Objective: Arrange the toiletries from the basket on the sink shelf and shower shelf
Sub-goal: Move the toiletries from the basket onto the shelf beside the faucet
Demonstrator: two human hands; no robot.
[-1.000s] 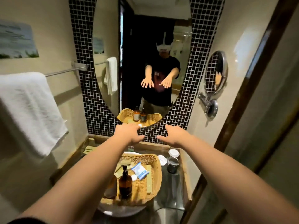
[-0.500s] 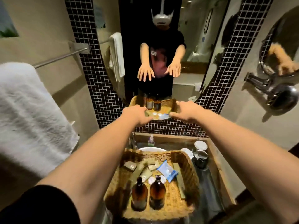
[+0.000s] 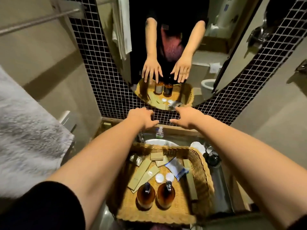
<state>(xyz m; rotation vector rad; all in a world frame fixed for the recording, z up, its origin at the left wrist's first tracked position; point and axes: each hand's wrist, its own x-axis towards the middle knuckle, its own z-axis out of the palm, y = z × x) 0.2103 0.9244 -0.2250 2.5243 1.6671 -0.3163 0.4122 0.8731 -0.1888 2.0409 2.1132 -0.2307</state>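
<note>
Okay, both hands were out in front, palms down and empty. My left hand and right hand were side by side with a clear gap between them, fingers loose and mostly straight, gripping nothing. They hung in front of the tiled wall, just under the lower edge of the mirror and above the wooden ledge behind the basin. The task's things were not out there. The wicker basket lay below the hands and back toward me, between my two forearms, sitting over the basin. So I judged the coming reach to be down and back, not forward. Two amber bottles stood upright side by side at the near end, long axis vertical with the pump tops up, which suggested a grip round the body or neck. The left one was close to my left forearm, and the other stood near the basket's middle, about as far from either arm. Flat green boxes lay in the far-left part, long axes slanting from near-left to far-right. One long green box ran near-to-far along the right wall, closer to my right arm. A blue packet and two white caps lay mid-basket. The ledge was probably the sink shelf and held a small clear pump bottle. The shower shelf was not in view.
</note>
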